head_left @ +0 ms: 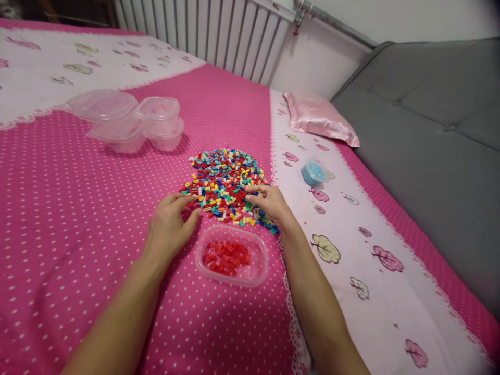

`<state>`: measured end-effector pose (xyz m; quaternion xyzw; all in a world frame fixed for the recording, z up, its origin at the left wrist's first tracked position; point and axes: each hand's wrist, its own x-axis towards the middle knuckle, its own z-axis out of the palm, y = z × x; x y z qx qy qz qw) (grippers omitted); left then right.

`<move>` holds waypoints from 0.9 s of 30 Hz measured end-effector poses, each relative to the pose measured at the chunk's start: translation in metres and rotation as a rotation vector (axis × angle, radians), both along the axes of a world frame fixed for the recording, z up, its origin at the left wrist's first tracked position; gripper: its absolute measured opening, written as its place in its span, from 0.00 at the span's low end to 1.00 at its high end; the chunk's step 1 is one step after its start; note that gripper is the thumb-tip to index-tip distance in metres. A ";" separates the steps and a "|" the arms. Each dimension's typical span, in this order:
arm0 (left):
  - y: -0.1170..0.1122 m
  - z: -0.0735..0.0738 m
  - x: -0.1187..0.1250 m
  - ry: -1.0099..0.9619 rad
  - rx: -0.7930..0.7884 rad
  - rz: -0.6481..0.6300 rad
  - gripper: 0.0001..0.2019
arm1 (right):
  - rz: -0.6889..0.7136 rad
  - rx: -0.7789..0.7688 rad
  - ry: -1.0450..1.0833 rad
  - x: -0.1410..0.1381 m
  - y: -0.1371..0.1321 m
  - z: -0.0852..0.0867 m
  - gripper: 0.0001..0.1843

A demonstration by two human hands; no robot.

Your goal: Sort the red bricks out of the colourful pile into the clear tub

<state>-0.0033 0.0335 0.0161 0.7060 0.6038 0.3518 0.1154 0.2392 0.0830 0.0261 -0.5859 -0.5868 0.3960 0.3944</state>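
Note:
A pile of small toy building bricks (224, 174) in many colours lies spread on the pink dotted bedspread. At its left edge is my left hand (170, 221), thumb and forefinger apart, with the fingertips by the nearest bricks. My right hand (271, 203) reaches over the right side of the pile. Its thumb and forefinger point left with a narrow gap between them, and no brick shows there. In front of the pile, between my forearms, stands a clear plastic container (260, 260) holding red bricks (226, 257).
Several clear lidded containers (117, 127) are stacked at the back left. A small tub of blue pieces (313, 173) sits on the right, on the white printed strip. Beyond are a pink pillow (320, 117), a grey headboard (429, 135) and a white radiator (211, 36).

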 end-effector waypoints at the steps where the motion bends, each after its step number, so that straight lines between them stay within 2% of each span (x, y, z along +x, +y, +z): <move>1: 0.000 0.000 0.000 -0.001 0.002 -0.004 0.21 | 0.009 0.003 -0.040 0.000 0.001 -0.002 0.19; 6: 0.000 0.000 0.000 -0.003 0.015 -0.015 0.22 | 0.021 0.047 -0.219 -0.001 0.002 -0.006 0.18; 12: 0.000 0.001 0.000 -0.013 0.003 -0.008 0.21 | -0.007 0.095 -0.366 -0.002 0.002 -0.003 0.14; 23: 0.000 -0.001 -0.001 -0.016 0.017 -0.015 0.21 | -0.064 0.136 -0.396 -0.005 0.001 0.000 0.13; 27: 0.000 -0.002 -0.001 -0.012 0.022 -0.013 0.21 | -0.109 0.158 -0.326 -0.003 0.002 -0.002 0.13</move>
